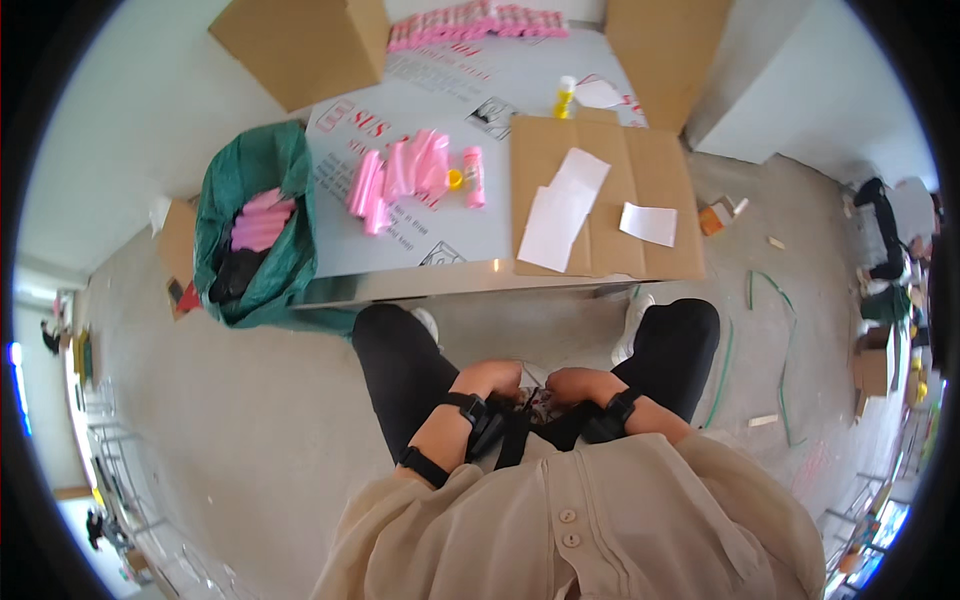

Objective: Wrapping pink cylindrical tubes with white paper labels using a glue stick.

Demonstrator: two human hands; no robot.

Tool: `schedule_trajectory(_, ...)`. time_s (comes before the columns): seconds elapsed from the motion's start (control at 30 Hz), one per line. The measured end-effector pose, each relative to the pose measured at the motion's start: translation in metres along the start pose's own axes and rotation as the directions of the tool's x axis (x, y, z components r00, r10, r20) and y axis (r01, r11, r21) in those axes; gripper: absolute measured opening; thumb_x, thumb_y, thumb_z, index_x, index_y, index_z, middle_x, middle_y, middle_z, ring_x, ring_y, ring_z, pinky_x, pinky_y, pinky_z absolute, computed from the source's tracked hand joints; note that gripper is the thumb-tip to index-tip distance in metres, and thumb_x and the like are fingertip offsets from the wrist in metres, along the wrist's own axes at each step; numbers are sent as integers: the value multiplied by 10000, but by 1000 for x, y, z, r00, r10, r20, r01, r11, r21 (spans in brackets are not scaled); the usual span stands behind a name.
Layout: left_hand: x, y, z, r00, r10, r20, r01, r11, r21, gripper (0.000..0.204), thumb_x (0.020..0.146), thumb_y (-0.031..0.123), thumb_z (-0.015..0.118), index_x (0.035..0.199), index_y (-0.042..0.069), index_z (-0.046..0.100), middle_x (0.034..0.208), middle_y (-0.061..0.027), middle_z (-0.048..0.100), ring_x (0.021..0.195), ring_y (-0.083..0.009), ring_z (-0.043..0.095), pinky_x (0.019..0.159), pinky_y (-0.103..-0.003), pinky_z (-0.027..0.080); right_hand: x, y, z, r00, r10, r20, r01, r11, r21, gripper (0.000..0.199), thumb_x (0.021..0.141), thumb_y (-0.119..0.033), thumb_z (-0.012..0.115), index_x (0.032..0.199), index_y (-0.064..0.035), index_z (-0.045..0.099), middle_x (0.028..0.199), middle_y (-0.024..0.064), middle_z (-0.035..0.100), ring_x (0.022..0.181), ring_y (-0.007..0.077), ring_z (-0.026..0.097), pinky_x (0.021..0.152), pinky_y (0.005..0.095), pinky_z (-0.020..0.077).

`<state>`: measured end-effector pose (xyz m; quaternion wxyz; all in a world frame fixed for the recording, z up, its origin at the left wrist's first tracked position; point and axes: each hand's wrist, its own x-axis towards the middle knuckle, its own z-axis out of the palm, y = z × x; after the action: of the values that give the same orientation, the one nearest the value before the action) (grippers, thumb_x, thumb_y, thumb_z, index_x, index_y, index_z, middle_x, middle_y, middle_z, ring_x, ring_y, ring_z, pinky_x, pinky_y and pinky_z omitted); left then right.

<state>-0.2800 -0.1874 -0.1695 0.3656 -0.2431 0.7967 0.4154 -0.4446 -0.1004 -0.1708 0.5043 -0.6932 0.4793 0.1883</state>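
Both hands met in the lap: left hand [490, 379] and right hand [580, 383] curled together around a small patterned item [538, 400], seemingly gripped, mostly hidden. Pink tubes [415, 175] lay on the worktop [470, 250] ahead, beside a cardboard sheet [600, 240]

Two brown cardboard boxes noted at far tabletop [480, 240] corners: one left [300, 45], one right [665, 55]. Flattened brown cardboard sheet [600, 215] at near right edge, carrying white paper labels, large [562, 210] and small [648, 223]. Pink cylindrical packages: row [475, 22] along far edge, loose cluster [410, 175] mid-tabletop. Green bag [250, 235] off left edge, holding more pink packages [262, 220]. Small cardboard box [875, 360] on floor, far right.
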Motion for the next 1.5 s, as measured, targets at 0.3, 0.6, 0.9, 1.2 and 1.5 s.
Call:
schedule_trajectory(0.3,-13,7,0,922,257,-289,-229,965,128,327,755,288,618,878,-14,640,816,-176,638,793,-328,614,689,-403,477,-147,-30,-11,679,16,-734,336,882,330,268,814,-184,599,982,25,600,797,150,643,764,247,633,676,336,486)
schedule_trajectory(0.6,-261,180,-92,-71,611,-789,-750,488,446,126,662,50,674,694,26,555,694,-73,579,615,-230,567,552,-291,434,-219,44,112,104,814,-571,566,423,707,98,819,-101,575,828,-15,621,655,60,620,565,126,594,509,224,448)
schedule_trajectory(0.9,-307,256,-63,-493,502,-711,-867,-213,451,168,805,136,533,726,49,414,649,-81,457,441,-178,416,368,-298,325,-227,44,223,91,987,-133,533,64,844,79,801,-80,573,829,-17,611,642,71,621,548,149,609,464,247,455)
schedule_trajectory(1.2,-336,250,-97,-407,698,-589,-885,-143,443,187,790,119,600,886,27,469,767,-108,515,535,-170,495,434,-262,399,-235,30,196,105,976,-192,528,109,842,90,804,-92,592,818,-7,618,664,73,632,571,147,621,504,244,475)
schedule_trajectory(1.5,-375,54,-144,-293,871,-395,-853,-52,519,322,775,101,667,1046,5,524,886,-136,572,629,-163,575,500,-225,472,-357,-93,44,-543,563,-623,649,752,113,47,826,-25,550,817,12,577,642,59,588,583,106,551,493,226,405)
